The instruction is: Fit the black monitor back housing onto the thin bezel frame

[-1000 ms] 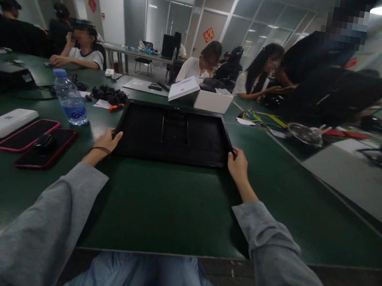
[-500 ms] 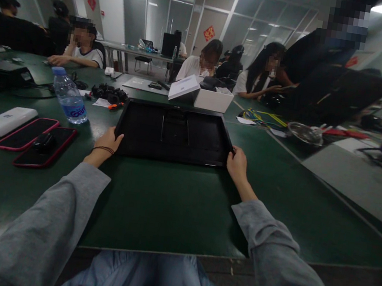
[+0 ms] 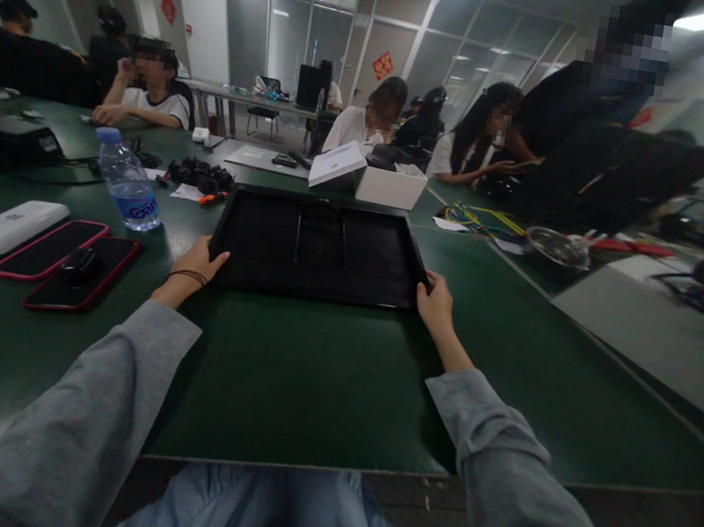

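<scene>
A flat black panel (image 3: 321,245) with a raised rim and ribs lies on the green table (image 3: 307,381) in front of me. My left hand (image 3: 198,261) grips its near left corner, thumb on the top edge, a dark band round the wrist. My right hand (image 3: 434,301) grips the near right corner, fingers curled round the rim. Both arms are in grey sleeves.
To the left lie a water bottle (image 3: 128,182), a white power bank (image 3: 7,225) and two red-edged phones (image 3: 69,256). Behind the panel stands an open white box (image 3: 375,180) beside black parts (image 3: 202,175). A metal bowl (image 3: 559,245) sits right. Several people sit at the far side.
The panel and both hands have hardly shifted. My left thumb has slid a little further onto the panel's edge.
</scene>
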Action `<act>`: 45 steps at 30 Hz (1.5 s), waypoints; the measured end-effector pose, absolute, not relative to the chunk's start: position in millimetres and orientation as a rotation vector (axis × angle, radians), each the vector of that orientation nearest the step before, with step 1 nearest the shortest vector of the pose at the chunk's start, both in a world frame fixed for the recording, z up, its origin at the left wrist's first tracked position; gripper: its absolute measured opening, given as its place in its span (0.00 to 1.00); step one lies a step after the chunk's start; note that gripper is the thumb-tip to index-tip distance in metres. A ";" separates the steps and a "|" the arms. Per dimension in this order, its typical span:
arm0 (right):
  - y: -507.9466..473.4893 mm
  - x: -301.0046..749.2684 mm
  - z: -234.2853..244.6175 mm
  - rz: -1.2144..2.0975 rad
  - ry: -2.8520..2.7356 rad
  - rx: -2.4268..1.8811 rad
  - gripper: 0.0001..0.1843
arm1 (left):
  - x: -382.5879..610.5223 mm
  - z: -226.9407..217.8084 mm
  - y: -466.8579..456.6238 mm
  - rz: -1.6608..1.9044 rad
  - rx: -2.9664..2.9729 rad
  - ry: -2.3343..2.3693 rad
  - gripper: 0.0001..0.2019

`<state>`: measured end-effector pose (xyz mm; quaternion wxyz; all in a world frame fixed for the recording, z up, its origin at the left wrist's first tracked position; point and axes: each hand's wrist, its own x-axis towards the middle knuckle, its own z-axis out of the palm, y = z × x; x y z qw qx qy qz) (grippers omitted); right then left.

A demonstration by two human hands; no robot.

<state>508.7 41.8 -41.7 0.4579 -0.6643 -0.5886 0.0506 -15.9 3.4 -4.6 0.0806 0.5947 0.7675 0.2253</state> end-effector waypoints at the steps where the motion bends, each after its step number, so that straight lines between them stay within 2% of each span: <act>1: 41.9 508.9 -42.0 0.121 -1.448 -1.634 0.25 | -15.9 -4.3 3.4 0.674 1.781 2.294 0.32; 45: 32.4 500.1 -30.7 0.165 -1.436 -1.663 0.24 | -19.0 -8.2 5.5 0.624 1.845 2.328 0.31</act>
